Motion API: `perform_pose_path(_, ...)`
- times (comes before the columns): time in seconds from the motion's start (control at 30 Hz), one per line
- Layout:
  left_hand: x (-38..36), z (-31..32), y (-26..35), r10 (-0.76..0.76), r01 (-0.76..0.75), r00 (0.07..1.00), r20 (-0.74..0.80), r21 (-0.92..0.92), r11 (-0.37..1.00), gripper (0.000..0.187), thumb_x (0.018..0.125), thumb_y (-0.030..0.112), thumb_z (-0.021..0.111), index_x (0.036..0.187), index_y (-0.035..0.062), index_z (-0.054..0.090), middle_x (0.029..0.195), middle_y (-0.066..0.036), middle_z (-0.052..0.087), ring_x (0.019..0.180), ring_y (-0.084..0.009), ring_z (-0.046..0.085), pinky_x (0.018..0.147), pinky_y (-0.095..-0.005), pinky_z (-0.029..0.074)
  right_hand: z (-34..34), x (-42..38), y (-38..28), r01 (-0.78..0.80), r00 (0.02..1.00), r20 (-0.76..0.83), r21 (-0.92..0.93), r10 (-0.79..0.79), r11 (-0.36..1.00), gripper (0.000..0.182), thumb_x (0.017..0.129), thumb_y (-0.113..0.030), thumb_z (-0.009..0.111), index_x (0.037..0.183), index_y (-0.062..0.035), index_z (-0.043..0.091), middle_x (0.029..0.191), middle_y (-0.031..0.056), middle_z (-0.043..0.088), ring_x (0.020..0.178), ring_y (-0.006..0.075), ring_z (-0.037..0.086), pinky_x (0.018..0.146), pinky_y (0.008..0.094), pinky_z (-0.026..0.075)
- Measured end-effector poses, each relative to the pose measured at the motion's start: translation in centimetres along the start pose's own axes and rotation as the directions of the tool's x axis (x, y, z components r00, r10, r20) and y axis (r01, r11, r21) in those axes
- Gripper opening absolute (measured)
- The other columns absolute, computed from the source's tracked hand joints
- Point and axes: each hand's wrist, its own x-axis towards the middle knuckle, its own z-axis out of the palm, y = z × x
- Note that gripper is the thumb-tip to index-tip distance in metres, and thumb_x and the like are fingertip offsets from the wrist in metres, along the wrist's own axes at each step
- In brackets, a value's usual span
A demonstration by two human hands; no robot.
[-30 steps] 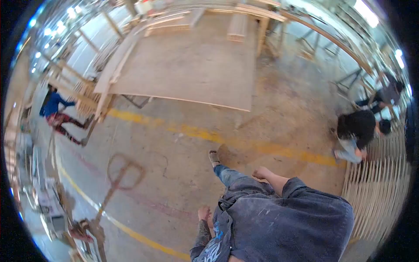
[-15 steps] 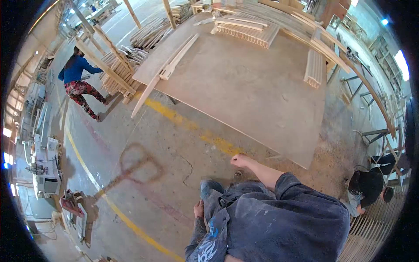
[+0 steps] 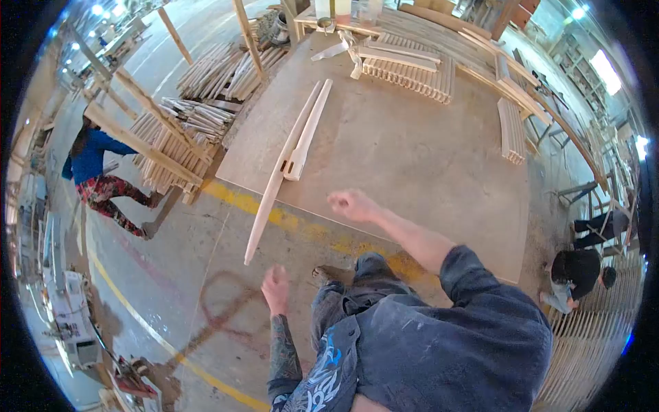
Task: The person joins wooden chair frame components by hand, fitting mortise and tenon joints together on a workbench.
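Two long pale wooden pieces lie side by side on the large flat board. The longer tapered wooden piece [image 3: 264, 206] juts past the board's near edge, its pointed end over the floor. The shorter wooden piece [image 3: 309, 134] rests beside it, with a slot near its wider end. My left hand [image 3: 276, 288] is raised just below that pointed end, apart from it; its fingers look parted, though a little blurred. Above the near edge of the board hovers my right hand [image 3: 353, 204], loosely curled with nothing in it, to the right of both pieces.
The board [image 3: 412, 178] carries a stack of slats [image 3: 408, 75] at its back and a smaller bundle [image 3: 510, 130] at right. Stacked sticks [image 3: 168, 151] stand at left, where a person in blue [image 3: 99, 158] bends. Another person [image 3: 575, 271] crouches at right.
My view has shifted toward the board. My left hand has come up from beside my leg toward the wood's pointed end, and my right hand has moved forward over the board's edge.
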Motion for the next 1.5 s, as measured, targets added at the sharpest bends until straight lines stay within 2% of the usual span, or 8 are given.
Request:
perform_pose_path(0.07, 4.9, -3.4, 5.3, -0.170, 0.179, 0.984, 0.057, -0.260, 0.949, 0.033, 0.089, 0.026, 0.062, 0.110, 0.0004, 0.065, 0.088, -0.014, 0.069, 0.077, -0.0163, 0.066, 0.069, -0.0309, 0.051, -1.5, 4.8, -1.2, -0.050, 0.997, -0.064, -0.175, 0.039, 0.983, 0.034, 0.080, -0.019, 0.062, 0.113, -0.0117, 0.062, 0.100, 0.0126, 0.068, 0.096, 0.0289, 0.064, 0.081, 0.0410, 0.052)
perform_pose_path(0.23, 13.2, -3.3, 10.3, 0.083, -0.073, 0.996, 0.019, -0.312, 0.947, 0.032, 0.090, 0.023, 0.062, 0.113, -0.0004, 0.063, 0.093, -0.012, 0.069, 0.075, -0.0178, 0.064, 0.065, -0.0298, 0.051, -1.4, 15.8, 1.1, 0.125, 0.916, -0.228, -0.619, -0.329, 0.775, 0.037, 0.078, -0.006, 0.057, 0.115, -0.0084, 0.060, 0.118, 0.0162, 0.058, 0.100, 0.0338, 0.062, 0.081, 0.0425, 0.053)
perform_pose_path(0.5, 22.5, 3.6, 10.9, 0.280, -0.283, 0.959, 0.038, 0.112, 0.953, 0.052, 0.078, 0.026, 0.073, 0.118, -0.0038, 0.059, 0.115, -0.025, 0.059, 0.106, -0.0405, 0.053, 0.094, -0.0482, 0.040, -0.6, 26.9, 6.3, 0.311, 0.795, -0.064, -0.811, -0.603, 0.496, 0.015, 0.081, -0.022, 0.055, 0.092, -0.0155, 0.062, 0.098, 0.0050, 0.058, 0.103, 0.0253, 0.054, 0.091, 0.0421, 0.044)
perform_pose_path(0.77, 27.2, 6.0, 10.6, 0.233, -0.304, 0.917, 0.323, 0.193, 0.933, 0.061, 0.078, 0.025, 0.071, 0.124, -0.0078, 0.051, 0.119, -0.027, 0.056, 0.110, -0.0421, 0.052, 0.093, -0.0461, 0.042, -1.5, 21.0, 4.7, -0.076, 0.982, -0.150, -0.868, -0.112, 0.491, 0.018, 0.071, -0.026, 0.066, 0.088, -0.0202, 0.065, 0.102, 0.0001, 0.058, 0.115, 0.0237, 0.048, 0.107, 0.0484, 0.029)
perform_pose_path(0.97, 28.5, 4.1, 10.1, 0.261, -0.188, 0.848, 0.461, -0.199, 0.962, 0.057, 0.078, 0.006, 0.066, 0.130, -0.0075, 0.044, 0.122, -0.023, 0.054, 0.111, -0.0334, 0.053, 0.095, -0.0418, 0.042, -3.7, 7.8, 9.3, -0.362, 0.918, -0.367, -0.613, 0.153, 0.702, 0.020, 0.070, -0.020, 0.068, 0.089, -0.0249, 0.065, 0.103, 0.0021, 0.057, 0.115, 0.0261, 0.050, 0.100, 0.0582, 0.034)
perform_pose_path(1.17, 30.4, 2.6, 9.7, 0.331, -0.170, 0.758, 0.562, -0.320, 0.932, 0.066, 0.076, 0.004, 0.069, 0.134, -0.0063, 0.040, 0.124, -0.023, 0.051, 0.115, -0.0348, 0.050, 0.098, -0.0411, 0.042, -6.4, -6.3, 8.1, -0.680, 0.730, -0.516, -0.483, 0.448, 0.551, 0.042, 0.070, -0.022, 0.074, 0.110, -0.0282, 0.061, 0.110, 0.0017, 0.056, 0.119, 0.0253, 0.048, 0.098, 0.0541, 0.035)
perform_pose_path(1.33, 30.1, 4.0, 16.8, 0.498, -0.558, 0.586, 0.639, -0.126, 0.820, 0.068, 0.071, -0.001, 0.068, 0.133, -0.0045, 0.041, 0.127, -0.021, 0.045, 0.117, -0.0361, 0.048, 0.098, -0.0415, 0.042, -7.7, -14.7, 11.7, -0.699, 0.704, -0.567, -0.449, 0.427, 0.556, 0.049, 0.069, -0.022, 0.077, 0.115, -0.0296, 0.060, 0.113, 0.0025, 0.055, 0.119, 0.0257, 0.047, 0.103, 0.0533, 0.032)
perform_pose_path(1.5, 24.7, 11.4, 25.0, 0.589, -0.606, 0.414, 0.694, -0.272, 0.747, 0.067, 0.069, -0.002, 0.069, 0.131, -0.0017, 0.044, 0.123, -0.019, 0.047, 0.112, -0.0348, 0.049, 0.095, -0.0403, 0.043, -10.4, -21.1, 13.9, -0.643, 0.753, -0.519, -0.453, 0.404, 0.617, 0.047, 0.069, -0.022, 0.077, 0.113, -0.0289, 0.061, 0.113, 0.0024, 0.056, 0.119, 0.0256, 0.047, 0.108, 0.0549, 0.027)
